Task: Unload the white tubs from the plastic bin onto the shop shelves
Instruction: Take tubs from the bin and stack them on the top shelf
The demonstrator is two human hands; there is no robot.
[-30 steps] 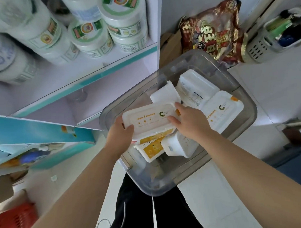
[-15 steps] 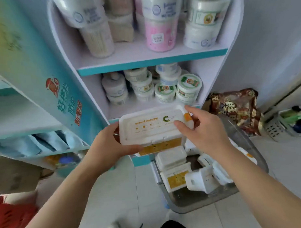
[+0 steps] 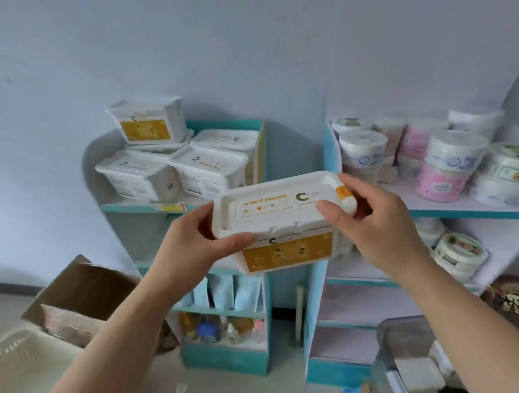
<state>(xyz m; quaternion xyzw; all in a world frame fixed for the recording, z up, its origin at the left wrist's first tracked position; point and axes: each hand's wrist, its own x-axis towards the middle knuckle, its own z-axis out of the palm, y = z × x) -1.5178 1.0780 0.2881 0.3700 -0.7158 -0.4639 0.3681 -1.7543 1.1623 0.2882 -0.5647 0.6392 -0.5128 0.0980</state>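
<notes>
I hold a white tub (image 3: 282,213) with a yellow front label level in front of me, in mid-air. My left hand (image 3: 201,242) grips its left end and my right hand (image 3: 371,222) grips its right end. Behind it, on the top of the left shelf unit (image 3: 129,206), lie several matching white tubs (image 3: 174,158), one stacked on the others. The clear plastic bin (image 3: 404,335) shows at the lower right, partly hidden by my right arm, with white tubs (image 3: 417,370) inside.
The right shelf unit (image 3: 464,212) holds round white and pink tubs (image 3: 439,166) on two levels. An open cardboard box (image 3: 79,293) stands at the lower left. Blue packets (image 3: 226,294) and small bottles fill the left unit's lower shelves. A brown printed bag (image 3: 512,299) lies far right.
I lifted the tub out of the bin and raised it, both hands still on it. My view swung up from the bin to the shelf tops.
</notes>
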